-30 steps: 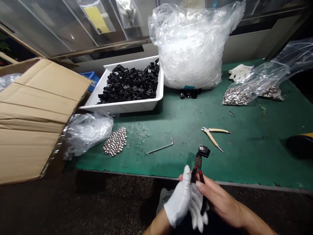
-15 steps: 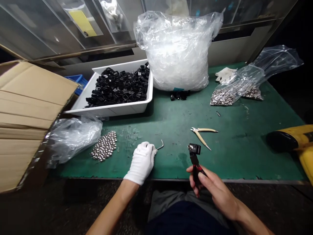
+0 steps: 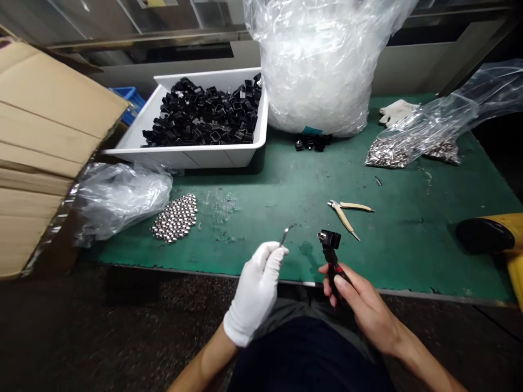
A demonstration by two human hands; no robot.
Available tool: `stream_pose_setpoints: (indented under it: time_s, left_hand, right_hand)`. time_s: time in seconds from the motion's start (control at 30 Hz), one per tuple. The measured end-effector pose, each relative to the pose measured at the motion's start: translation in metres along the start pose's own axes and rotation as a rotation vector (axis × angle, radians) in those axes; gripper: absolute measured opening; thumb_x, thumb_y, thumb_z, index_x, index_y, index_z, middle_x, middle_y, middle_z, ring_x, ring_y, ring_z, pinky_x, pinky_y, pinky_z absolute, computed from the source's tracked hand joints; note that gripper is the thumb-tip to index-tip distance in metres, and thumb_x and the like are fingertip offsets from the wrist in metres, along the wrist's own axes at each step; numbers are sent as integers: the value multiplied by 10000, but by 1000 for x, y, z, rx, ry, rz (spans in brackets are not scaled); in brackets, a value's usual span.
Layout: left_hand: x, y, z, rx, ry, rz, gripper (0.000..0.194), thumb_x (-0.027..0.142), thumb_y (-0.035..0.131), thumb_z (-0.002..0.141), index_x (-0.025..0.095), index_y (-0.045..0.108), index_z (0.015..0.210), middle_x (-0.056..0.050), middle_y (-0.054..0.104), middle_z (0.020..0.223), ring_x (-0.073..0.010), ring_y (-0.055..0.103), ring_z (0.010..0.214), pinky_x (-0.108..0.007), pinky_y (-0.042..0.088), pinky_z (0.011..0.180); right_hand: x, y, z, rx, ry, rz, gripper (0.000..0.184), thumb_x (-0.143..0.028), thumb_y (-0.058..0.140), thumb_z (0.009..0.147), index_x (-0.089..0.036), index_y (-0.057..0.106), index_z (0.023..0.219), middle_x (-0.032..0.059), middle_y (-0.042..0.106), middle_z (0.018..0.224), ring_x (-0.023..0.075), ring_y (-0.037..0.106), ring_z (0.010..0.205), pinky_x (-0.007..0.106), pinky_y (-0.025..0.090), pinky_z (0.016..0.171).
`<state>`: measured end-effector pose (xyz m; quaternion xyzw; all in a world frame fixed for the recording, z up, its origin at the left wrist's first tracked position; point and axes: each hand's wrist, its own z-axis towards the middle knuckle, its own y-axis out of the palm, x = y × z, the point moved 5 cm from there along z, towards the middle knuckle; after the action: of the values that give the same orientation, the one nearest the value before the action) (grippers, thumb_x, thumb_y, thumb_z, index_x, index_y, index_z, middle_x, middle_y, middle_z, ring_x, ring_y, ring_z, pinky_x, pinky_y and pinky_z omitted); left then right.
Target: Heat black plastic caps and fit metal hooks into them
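My left hand [image 3: 255,288], in a white glove, is closed around a bent metal hex key [image 3: 285,234] whose short end pokes up above the fingers. My bare right hand [image 3: 355,296] grips the red-and-black handles of a pair of pliers [image 3: 332,261], and the jaws clamp a small black square part [image 3: 329,238] with a silver piece on it. Both hands hover over the near edge of the green mat [image 3: 286,196], the hex key's tip a short way left of the clamped part.
A white tray [image 3: 204,155] of black square parts sits at the back, beside a big clear plastic bag [image 3: 322,65]. Steel balls [image 3: 175,218], a crumpled bag [image 3: 118,196], tan-handled cutters [image 3: 347,209], bags of metal bits [image 3: 412,147], a cardboard box [image 3: 44,147] and a yellow tool [image 3: 494,237] lie around.
My left hand left the pliers, reached to the mat, took the hex key and lifted it toward the clamped part. My right hand kept holding the pliers.
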<state>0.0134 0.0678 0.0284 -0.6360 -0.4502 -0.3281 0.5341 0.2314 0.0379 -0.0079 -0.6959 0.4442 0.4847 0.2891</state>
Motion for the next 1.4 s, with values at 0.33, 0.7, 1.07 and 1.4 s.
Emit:
stream_pose_setpoints:
  time_s: [0.33,0.7,1.07,1.4]
  left_hand:
    - [-5,29,-27,-162,-352,-729,290,479,510,981,202,562,911,81,293,604,-57,209,483,-162,192,427]
    - [-16,35,-25,-186,-434,-909,282,472,540,968,206,511,880,109,243,565,-42,139,449,-124,176,374]
    - [-39,46,-29,-263,-623,-1126,267,453,582,943,226,457,877,122,184,577,-44,79,438,-133,134,353]
    - [-53,48,-26,-249,-746,-1209,254,426,594,942,226,461,859,125,112,573,-51,17,431,-127,148,313]
  right_hand:
    - [-7,-2,2,13,-7,-356,353,-461,367,1085,-253,515,1330,5,618,949,168,568,861,306,424,798]
    - [-16,0,5,25,13,-484,278,-451,371,1081,-240,552,1085,11,610,902,184,554,808,307,394,748]
    - [-28,3,5,102,73,-832,290,-444,372,1065,-265,545,1212,59,653,1114,266,629,999,377,438,822]
    - [-32,-2,-2,94,99,-846,405,-380,440,1031,-262,469,1418,103,597,1217,289,573,1124,487,464,965]
